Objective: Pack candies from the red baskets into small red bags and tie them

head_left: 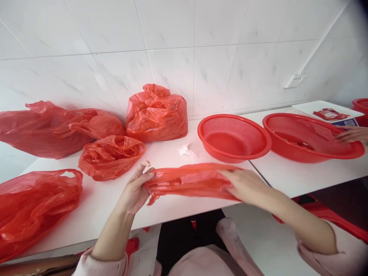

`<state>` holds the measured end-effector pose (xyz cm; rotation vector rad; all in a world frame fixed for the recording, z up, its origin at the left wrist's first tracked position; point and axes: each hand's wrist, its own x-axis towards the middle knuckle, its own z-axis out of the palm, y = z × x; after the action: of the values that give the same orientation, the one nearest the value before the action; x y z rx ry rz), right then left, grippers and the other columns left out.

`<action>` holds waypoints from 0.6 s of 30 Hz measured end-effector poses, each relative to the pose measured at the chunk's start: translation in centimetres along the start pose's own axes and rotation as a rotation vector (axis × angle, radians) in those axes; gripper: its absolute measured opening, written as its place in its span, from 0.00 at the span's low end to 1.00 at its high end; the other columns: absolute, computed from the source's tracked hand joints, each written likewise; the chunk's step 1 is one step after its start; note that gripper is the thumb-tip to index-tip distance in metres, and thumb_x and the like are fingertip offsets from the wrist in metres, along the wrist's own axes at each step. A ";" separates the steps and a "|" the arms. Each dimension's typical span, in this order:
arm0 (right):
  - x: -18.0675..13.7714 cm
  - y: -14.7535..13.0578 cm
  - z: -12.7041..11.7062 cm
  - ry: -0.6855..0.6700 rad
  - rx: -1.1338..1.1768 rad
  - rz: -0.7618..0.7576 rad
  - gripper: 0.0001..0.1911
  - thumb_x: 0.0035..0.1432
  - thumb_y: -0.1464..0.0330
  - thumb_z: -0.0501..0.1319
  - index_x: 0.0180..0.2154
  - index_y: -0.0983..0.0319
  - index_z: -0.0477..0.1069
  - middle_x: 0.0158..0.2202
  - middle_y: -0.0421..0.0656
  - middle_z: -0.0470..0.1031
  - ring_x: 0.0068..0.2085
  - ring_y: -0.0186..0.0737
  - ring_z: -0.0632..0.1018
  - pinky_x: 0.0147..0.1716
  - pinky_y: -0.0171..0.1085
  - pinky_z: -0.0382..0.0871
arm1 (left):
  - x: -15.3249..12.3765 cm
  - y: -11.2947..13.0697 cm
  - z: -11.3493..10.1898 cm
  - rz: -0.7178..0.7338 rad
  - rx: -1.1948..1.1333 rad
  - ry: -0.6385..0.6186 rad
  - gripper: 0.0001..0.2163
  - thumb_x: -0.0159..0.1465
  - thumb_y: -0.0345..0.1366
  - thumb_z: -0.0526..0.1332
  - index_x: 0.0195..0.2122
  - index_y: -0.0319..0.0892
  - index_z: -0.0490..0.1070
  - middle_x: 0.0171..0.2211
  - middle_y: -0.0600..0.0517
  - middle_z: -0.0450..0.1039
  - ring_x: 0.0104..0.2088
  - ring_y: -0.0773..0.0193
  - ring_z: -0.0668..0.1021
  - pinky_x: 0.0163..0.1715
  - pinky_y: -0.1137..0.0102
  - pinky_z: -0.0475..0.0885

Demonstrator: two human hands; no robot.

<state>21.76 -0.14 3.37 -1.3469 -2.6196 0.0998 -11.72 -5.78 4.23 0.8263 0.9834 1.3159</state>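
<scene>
Red plastic bag [189, 181] stretched out between both hands, over the front part of the worktop [96, 205].

At the left hand [138, 189], the fingers are laid against one end, thumb raised; whether the film is pinched cannot be told. At the right hand [243, 186], the other end is met by blurred, partly hidden fingers, closure undetermined. The film is judged light, limp, slippery and easily torn; broad folds should be gathered at each end, clear of the crumpled white scrap [185, 150] and red colander [234, 156] beyond.
</scene>
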 end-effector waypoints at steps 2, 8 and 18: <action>0.4 -0.1 -1.5 0.122 -0.137 0.090 0.21 0.57 0.64 0.60 0.52 0.60 0.72 0.33 0.48 0.80 0.31 0.49 0.79 0.26 0.39 0.63 | -0.3 0.1 0.3 0.105 0.356 -0.126 0.03 0.59 0.34 0.62 0.33 0.47 0.68 0.32 0.55 0.62 0.26 0.69 0.70 0.22 0.74 0.67; 0.4 -1.6 -1.5 -0.087 -0.101 -0.099 0.25 0.54 0.73 0.58 0.53 0.55 0.71 0.34 0.43 0.80 0.28 0.40 0.78 0.23 0.33 0.60 | -0.2 -0.2 0.8 0.343 1.463 0.110 0.11 0.62 0.30 0.52 0.43 0.42 0.71 0.48 0.44 0.62 0.33 0.61 0.73 0.33 0.62 0.72; 0.1 -2.9 -3.6 -0.128 0.337 -0.252 0.11 0.56 0.69 0.60 0.40 0.55 0.78 0.38 0.42 0.80 0.35 0.41 0.79 0.32 0.36 0.69 | -0.3 1.2 -0.5 0.523 1.574 0.194 0.11 0.62 0.35 0.51 0.23 0.42 0.63 0.50 0.41 0.68 0.42 0.54 0.76 0.36 0.64 0.71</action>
<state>20.10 -1.90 7.39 -0.9215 -2.6924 0.5775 -12.65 -6.02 5.21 2.2573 2.0641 0.8110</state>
